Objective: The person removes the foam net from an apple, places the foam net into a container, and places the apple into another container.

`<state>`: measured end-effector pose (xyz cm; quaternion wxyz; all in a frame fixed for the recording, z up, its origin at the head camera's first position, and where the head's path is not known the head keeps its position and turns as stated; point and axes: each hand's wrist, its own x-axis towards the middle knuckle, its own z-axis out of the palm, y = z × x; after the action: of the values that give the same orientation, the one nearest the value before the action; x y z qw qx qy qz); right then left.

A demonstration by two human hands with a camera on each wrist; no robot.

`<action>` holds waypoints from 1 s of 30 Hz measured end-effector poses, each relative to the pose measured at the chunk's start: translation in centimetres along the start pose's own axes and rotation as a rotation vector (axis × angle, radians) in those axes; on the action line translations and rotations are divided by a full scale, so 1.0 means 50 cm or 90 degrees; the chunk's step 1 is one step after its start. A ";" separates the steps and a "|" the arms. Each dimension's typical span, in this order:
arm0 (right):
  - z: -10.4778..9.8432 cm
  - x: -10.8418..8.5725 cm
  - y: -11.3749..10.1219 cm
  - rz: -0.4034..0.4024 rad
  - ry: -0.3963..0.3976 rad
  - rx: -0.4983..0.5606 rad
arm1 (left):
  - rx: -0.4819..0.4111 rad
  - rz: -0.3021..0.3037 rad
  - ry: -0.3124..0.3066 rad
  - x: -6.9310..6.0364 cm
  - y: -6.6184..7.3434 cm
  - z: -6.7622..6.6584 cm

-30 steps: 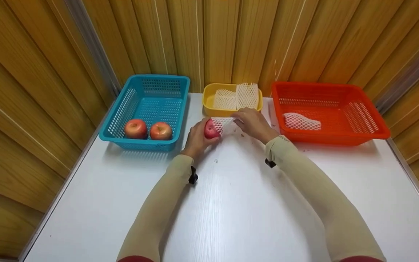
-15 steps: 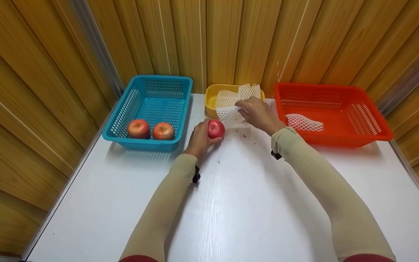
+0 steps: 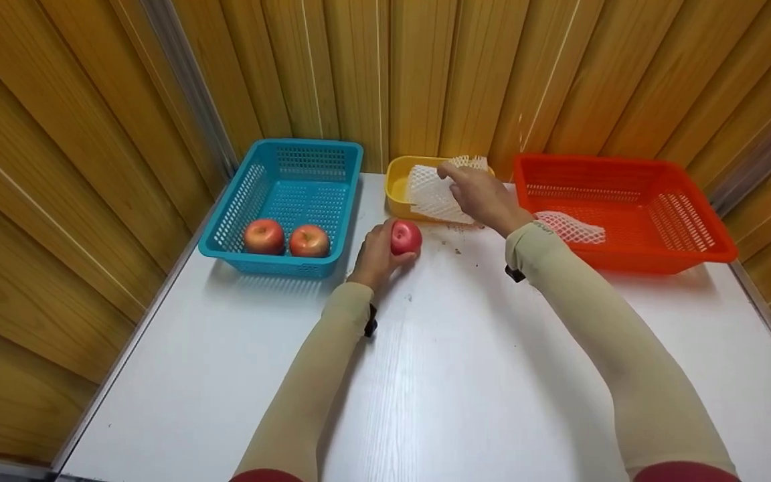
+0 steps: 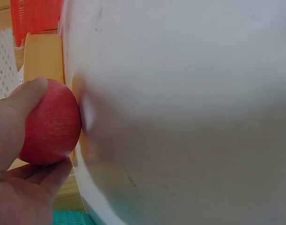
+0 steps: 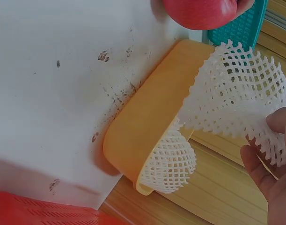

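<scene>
My left hand grips a red apple low over the white table, in front of the yellow container. The left wrist view has the thumb on one side of the apple and the fingers on the other. My right hand pinches the edge of a white foam net sleeve above the yellow container. In the right wrist view the sleeve hangs widened and holds nothing visible. Another foam net sticks out of the container.
At the left a blue basket holds two apples. The red basket at the right holds a foam net. Wooden panels rise behind. Small dark specks mark the table.
The foam sleeve came off the apple, and my right hand lifted it up and back over the yellow container. My left hand kept the apple in nearly the same place, while the view shifted slightly.
</scene>
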<state>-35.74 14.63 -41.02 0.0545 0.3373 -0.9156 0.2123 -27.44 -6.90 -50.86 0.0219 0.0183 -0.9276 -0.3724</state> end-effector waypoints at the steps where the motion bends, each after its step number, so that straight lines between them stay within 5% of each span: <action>1: -0.001 0.002 0.000 -0.004 0.002 0.000 | 0.001 0.000 0.001 -0.001 0.000 0.000; 9: -0.006 0.029 0.000 -0.028 0.036 0.004 | 0.008 0.019 0.019 -0.004 -0.003 -0.001; 19: 0.007 0.063 0.001 0.034 0.039 0.017 | 0.021 0.017 0.026 -0.005 0.000 0.007; 30: 0.031 0.087 0.017 0.100 0.045 0.105 | 0.031 0.005 0.017 -0.005 0.007 0.006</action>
<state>-39.54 12.00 -41.66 0.0420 0.2597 -0.9161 0.3026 -27.19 -6.44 -50.83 0.0351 0.0203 -0.9361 -0.3495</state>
